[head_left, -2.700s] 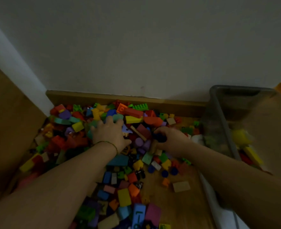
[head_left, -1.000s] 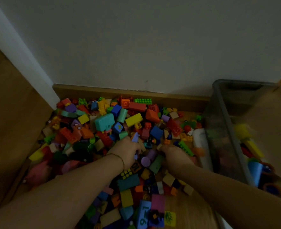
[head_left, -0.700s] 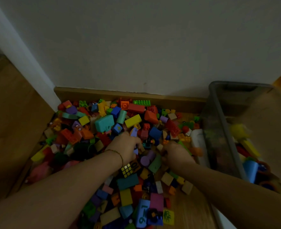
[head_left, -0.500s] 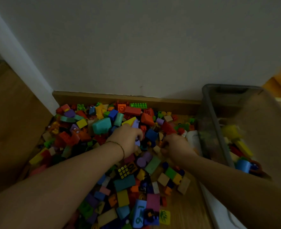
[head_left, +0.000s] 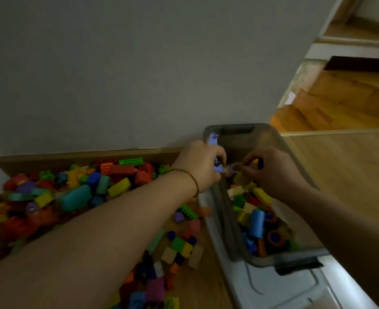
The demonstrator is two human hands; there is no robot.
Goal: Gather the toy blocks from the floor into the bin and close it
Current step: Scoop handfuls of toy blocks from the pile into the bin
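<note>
Purple blocks [head_left: 212, 139] are clutched in the grip of the left hand [head_left: 203, 166], which is held over the left rim of the grey bin [head_left: 235, 126]. The grip of the right hand [head_left: 271, 170] is curled above the bin's interior around what seems to be a few small pieces [head_left: 257, 162], though they are blurred. Inside the bin other blocks [head_left: 256, 221] are seen, while a heap of toy blocks [head_left: 72, 192] is spread over the floor [head_left: 208, 286] beside it.

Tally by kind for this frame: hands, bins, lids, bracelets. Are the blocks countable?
Hands: 2 (left hand, right hand)
Bin: 1
White lid: 1
Bracelet: 1
Total: 5
Blocks: too many and too blurred to count.
</note>
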